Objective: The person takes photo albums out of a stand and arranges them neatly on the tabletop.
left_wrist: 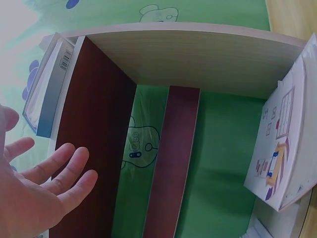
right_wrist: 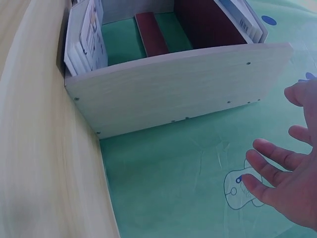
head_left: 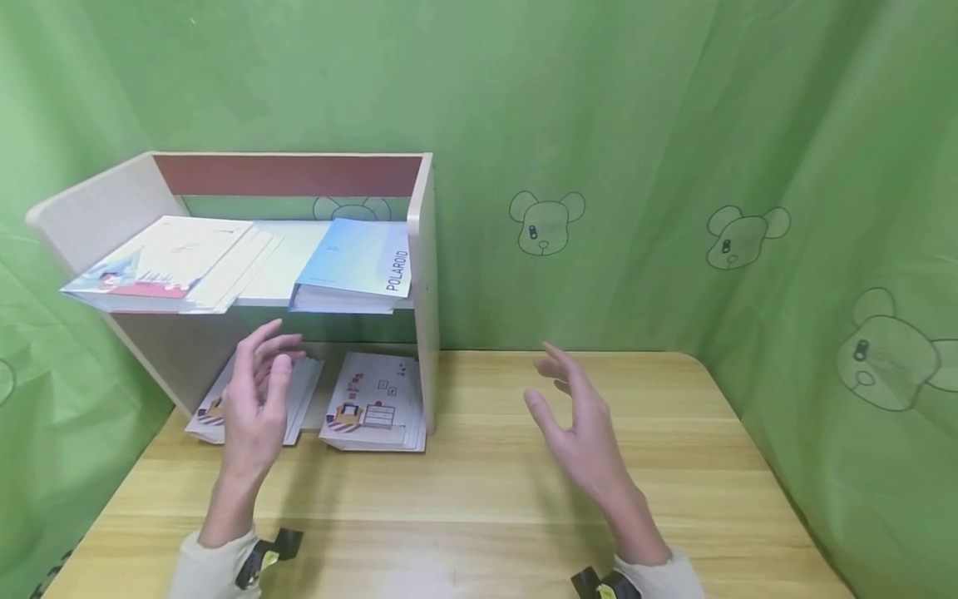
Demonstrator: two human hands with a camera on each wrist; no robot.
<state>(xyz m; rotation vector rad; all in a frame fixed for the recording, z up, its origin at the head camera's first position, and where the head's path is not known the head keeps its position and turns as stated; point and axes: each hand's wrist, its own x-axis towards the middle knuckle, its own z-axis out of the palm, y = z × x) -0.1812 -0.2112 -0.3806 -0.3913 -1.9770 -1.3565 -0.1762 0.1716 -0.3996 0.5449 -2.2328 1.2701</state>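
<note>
My left hand (head_left: 254,408) is raised in front of the lower shelf, fingers loosely bent, holding nothing. Over the table to the right of the shelf unit, my right hand (head_left: 584,437) hangs in the air with relaxed fingers and nothing in it. The two-tier shelf unit (head_left: 424,274) stands at the back left. On its upper tier lie a stack of white books (head_left: 180,254) at the left and a blue book (head_left: 355,258) marked POLAROID at the right. Its lower tier bears a book stack (head_left: 374,399) at the right and another stack (head_left: 303,391) partly hidden behind my left hand.
The wooden table (head_left: 599,532) reaches back to a green curtain (head_left: 636,108) printed with bear heads, which also hangs along both sides. The shelf's right side panel stands upright between the books and the table's right half.
</note>
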